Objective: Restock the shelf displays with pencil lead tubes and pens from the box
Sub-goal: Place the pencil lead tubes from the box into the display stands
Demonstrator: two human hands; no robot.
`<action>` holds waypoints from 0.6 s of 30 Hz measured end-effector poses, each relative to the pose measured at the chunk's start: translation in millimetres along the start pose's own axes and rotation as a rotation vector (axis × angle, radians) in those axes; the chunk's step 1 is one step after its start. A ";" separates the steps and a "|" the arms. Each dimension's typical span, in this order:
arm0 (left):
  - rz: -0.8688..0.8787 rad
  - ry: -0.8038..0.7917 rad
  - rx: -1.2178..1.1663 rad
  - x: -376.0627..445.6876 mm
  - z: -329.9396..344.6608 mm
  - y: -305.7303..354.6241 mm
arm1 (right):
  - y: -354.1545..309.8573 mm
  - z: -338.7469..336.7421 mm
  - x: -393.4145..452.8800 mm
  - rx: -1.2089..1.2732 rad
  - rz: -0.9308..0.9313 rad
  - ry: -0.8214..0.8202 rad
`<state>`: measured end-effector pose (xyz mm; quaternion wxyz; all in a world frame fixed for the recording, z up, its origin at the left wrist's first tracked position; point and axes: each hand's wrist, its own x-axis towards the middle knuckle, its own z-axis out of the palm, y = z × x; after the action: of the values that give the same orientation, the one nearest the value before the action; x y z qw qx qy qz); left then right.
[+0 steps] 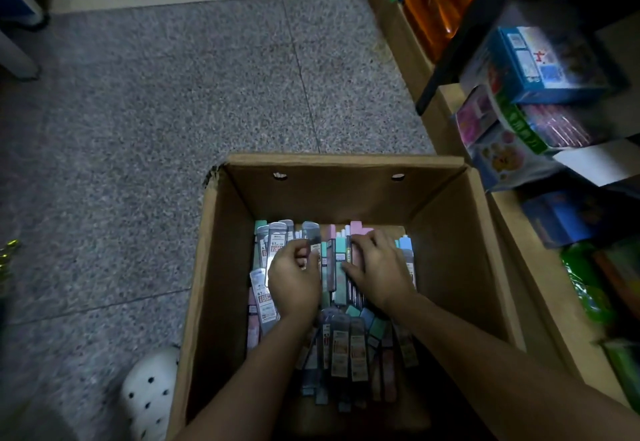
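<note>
we have both hands down in the open cardboard box (221, 267), which stands on the speckled floor (138, 129) beside the shelf (450, 42). our left hand (294, 281) has its fingers curled in over the pencil lead tubes (341, 347); something small and pale shows under the fingertips, but we cannot tell whether they pinch a tube or only rest on the pile. our right hand (379, 267) lies flatter, fingers spread a little and bent at the tips, pressing on the tubes; the thumb reaches toward a dark slim pen-like piece (331, 267) that lies between our two hands. whether those fingers grasp anything is hidden by the hand itself.

the tubes fill the box floor all round our fingers: grey ones past the left fingertips, pink and teal ones past the right. those nearer our wrists are dim and blurred, labels unreadable. our forearms cover part of the pile. the shelf goods (540, 63) are smeared; a white shoe (149, 392) shows left of the box.
</note>
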<state>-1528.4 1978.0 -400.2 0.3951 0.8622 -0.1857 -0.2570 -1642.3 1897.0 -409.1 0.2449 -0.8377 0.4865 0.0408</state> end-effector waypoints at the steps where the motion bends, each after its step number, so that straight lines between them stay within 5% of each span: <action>1: -0.026 0.000 -0.076 -1.5 -1.8 -0.2 | -5.8 3.1 1.5 0.040 -0.007 0.000; 10: -0.170 -0.042 -0.357 -8.8 -9.1 -15.9 | -47.8 19.0 31.2 0.168 0.359 0.115; 18: -0.290 -0.177 -0.388 -8.7 -17.2 5.2 | -37.9 -8.0 -10.7 0.657 0.334 0.144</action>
<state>-1525.9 1989.3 -384.0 0.4944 0.7618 -0.0411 -0.4165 -1617.6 1917.3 -384.8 0.4558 -0.6240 0.6197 -0.1373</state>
